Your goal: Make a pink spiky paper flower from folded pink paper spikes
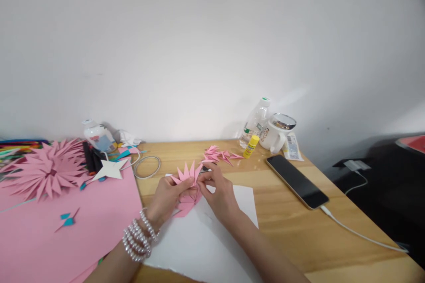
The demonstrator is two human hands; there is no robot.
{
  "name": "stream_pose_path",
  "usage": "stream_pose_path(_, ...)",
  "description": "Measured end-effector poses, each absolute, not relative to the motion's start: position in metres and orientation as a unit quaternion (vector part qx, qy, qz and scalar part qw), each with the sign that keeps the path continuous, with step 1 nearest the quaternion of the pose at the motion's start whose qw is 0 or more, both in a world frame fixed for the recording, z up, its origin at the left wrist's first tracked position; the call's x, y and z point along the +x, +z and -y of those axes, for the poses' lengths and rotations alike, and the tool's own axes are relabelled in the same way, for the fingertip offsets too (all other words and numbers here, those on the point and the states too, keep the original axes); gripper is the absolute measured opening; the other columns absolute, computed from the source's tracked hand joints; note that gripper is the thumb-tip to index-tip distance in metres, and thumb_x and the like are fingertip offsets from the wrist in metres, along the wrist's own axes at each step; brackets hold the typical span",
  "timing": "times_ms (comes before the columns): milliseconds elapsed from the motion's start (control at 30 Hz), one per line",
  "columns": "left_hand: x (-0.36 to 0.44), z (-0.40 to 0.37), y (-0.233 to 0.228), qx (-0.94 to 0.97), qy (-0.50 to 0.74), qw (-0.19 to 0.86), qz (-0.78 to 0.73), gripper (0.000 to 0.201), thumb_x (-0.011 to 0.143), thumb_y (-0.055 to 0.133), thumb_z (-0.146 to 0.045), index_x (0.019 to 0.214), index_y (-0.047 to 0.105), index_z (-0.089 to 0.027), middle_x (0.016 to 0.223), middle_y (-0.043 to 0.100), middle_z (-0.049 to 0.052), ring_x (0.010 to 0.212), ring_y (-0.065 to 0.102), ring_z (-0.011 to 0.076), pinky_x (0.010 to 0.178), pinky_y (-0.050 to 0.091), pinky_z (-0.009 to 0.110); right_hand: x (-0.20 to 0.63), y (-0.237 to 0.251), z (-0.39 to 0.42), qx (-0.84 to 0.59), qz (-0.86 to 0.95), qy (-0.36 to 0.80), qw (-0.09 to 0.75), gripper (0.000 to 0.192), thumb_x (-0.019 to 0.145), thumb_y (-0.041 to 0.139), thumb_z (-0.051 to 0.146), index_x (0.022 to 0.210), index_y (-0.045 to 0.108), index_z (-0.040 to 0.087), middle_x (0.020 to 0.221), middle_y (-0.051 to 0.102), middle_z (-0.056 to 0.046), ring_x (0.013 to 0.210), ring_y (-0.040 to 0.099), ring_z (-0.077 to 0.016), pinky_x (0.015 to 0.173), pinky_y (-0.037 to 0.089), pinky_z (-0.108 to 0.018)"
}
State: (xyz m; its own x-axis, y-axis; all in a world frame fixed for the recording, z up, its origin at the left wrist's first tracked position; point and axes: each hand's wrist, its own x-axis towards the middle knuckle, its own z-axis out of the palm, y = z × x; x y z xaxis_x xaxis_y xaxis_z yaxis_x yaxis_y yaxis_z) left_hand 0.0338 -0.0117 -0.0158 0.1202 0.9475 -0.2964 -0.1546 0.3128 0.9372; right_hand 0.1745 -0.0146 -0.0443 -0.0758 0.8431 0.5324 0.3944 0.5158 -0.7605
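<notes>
My left hand (168, 199), with several strands of beads at the wrist, grips a pink folded-paper spiky ornament (186, 173); its points fan upward above the thumb. At the ornament's right edge, the fingers of my right hand (217, 192) are pinched closed on the pink paper. Part of the piece is hidden behind both hands. Below them lies a white sheet (206, 247) on the wooden table. Just beyond my right hand is a small pile of loose pink folded points (217, 154). A dark object behind the right fingers is mostly covered.
A yellow glue stick (251, 147), a clear bottle (255, 121), a white mug (275, 135) and a phone (297, 181) on a cable stand or lie to the right. On the left are pink sheets (109, 225), large pink paper spiky flowers (53, 170), a white paper star (111, 169) and a coiled cable (147, 167).
</notes>
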Motion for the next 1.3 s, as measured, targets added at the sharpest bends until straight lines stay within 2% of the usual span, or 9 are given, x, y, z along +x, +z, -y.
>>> stream_pose_path(100, 0.035, 0.013, -0.017, 0.396, 0.43, 0.633, -0.508, 0.022, 0.061, 0.072, -0.029, 0.068, 0.069, -0.009, 0.063, 0.07, 0.01, 0.056, 0.065, 0.0171, 0.045, 0.046, 0.02, 0.173, -0.046, 0.014, -0.452, 0.69, 0.225, 0.518, 0.043, 0.075, 0.047, 0.011, 0.115, 0.036, 0.021, 0.073, 0.06, 0.001, 0.065, 0.062, -0.0136, 0.066, 0.054, -0.03)
stream_pose_path(200, 0.036, 0.014, -0.019, 0.405, 0.434, 0.626, -0.506, 0.02, 0.062, 0.072, -0.029, 0.068, 0.069, -0.01, 0.065, 0.071, 0.009, 0.06, 0.066, 0.0188, 0.048, 0.048, 0.021, 0.172, -0.048, 0.014, -0.459, 0.675, 0.241, 0.525, 0.043, 0.073, 0.047, 0.011, 0.114, 0.035, 0.02, 0.072, 0.059, 0.001, 0.065, 0.061, -0.0135, 0.066, 0.054, -0.03)
stream_pose_path(400, 0.038, 0.016, -0.022, 0.434, 0.429, 0.614, -0.501, 0.019, 0.063, 0.07, -0.03, 0.069, 0.069, -0.011, 0.065, 0.071, 0.009, 0.055, 0.065, 0.0179, 0.041, 0.044, 0.02, 0.17, -0.048, 0.015, -0.475, 0.659, 0.249, 0.528, 0.037, 0.07, 0.047, 0.011, 0.104, 0.036, 0.019, 0.068, 0.056, 0.002, 0.06, 0.059, -0.0129, 0.063, 0.053, -0.028)
stream_pose_path(600, 0.034, 0.011, -0.023, 0.441, 0.422, 0.6, -0.517, 0.02, 0.062, 0.071, -0.029, 0.067, 0.068, -0.011, 0.063, 0.07, 0.009, 0.055, 0.064, 0.018, 0.047, 0.048, 0.023, 0.17, -0.039, 0.016, -0.477, 0.611, 0.338, 0.535, 0.037, 0.068, 0.051, 0.011, 0.099, 0.034, 0.02, 0.062, 0.056, 0.005, 0.056, 0.058, -0.0117, 0.061, 0.053, -0.027)
stream_pose_path(700, 0.029, 0.009, -0.024, 0.455, 0.418, 0.605, -0.502, 0.019, 0.062, 0.071, -0.03, 0.064, 0.067, -0.011, 0.063, 0.07, 0.008, 0.056, 0.064, 0.0171, 0.052, 0.049, 0.023, 0.171, -0.037, 0.015, -0.475, 0.589, 0.375, 0.536, 0.039, 0.066, 0.052, 0.011, 0.099, 0.034, 0.02, 0.062, 0.057, 0.006, 0.058, 0.059, -0.0119, 0.062, 0.053, -0.028)
stream_pose_path(833, 0.027, 0.008, -0.023, 0.465, 0.407, 0.603, -0.504, 0.02, 0.062, 0.071, -0.03, 0.062, 0.066, -0.011, 0.06, 0.069, 0.008, 0.054, 0.062, 0.016, 0.05, 0.046, 0.022, 0.174, -0.037, 0.013, -0.489, 0.569, 0.402, 0.525, 0.042, 0.064, 0.055, 0.013, 0.101, 0.035, 0.02, 0.062, 0.059, 0.005, 0.061, 0.061, -0.0133, 0.064, 0.053, -0.03)
stream_pose_path(1000, 0.028, 0.008, -0.022, 0.463, 0.407, 0.602, -0.508, 0.016, 0.06, 0.072, -0.027, 0.062, 0.066, -0.012, 0.058, 0.068, 0.005, 0.052, 0.06, 0.0138, 0.048, 0.044, 0.02, 0.175, -0.037, 0.012, -0.499, 0.559, 0.421, 0.512, 0.047, 0.063, 0.057, 0.013, 0.104, 0.036, 0.02, 0.06, 0.06, 0.006, 0.057, 0.062, -0.0137, 0.059, 0.053, -0.028)
stream_pose_path(1133, 0.027, 0.008, -0.022, 0.495, 0.399, 0.591, -0.497, 0.018, 0.057, 0.074, -0.024, 0.069, 0.068, -0.012, 0.062, 0.069, 0.005, 0.055, 0.061, 0.0154, 0.049, 0.045, 0.022, 0.174, -0.037, 0.012, -0.499, 0.549, 0.424, 0.519, 0.047, 0.062, 0.058, 0.013, 0.104, 0.037, 0.019, 0.059, 0.059, 0.006, 0.058, 0.061, -0.0137, 0.06, 0.052, -0.028)
stream_pose_path(1300, 0.025, 0.009, -0.02, 0.511, 0.386, 0.576, -0.508, 0.018, 0.058, 0.074, -0.026, 0.064, 0.068, -0.011, 0.06, 0.069, 0.006, 0.054, 0.061, 0.016, 0.05, 0.045, 0.023, 0.174, -0.037, 0.011, -0.494, 0.526, 0.464, 0.515, 0.046, 0.061, 0.058, 0.013, 0.101, 0.037, 0.019, 0.058, 0.059, 0.006, 0.054, 0.059, -0.0126, 0.059, 0.052, -0.028)
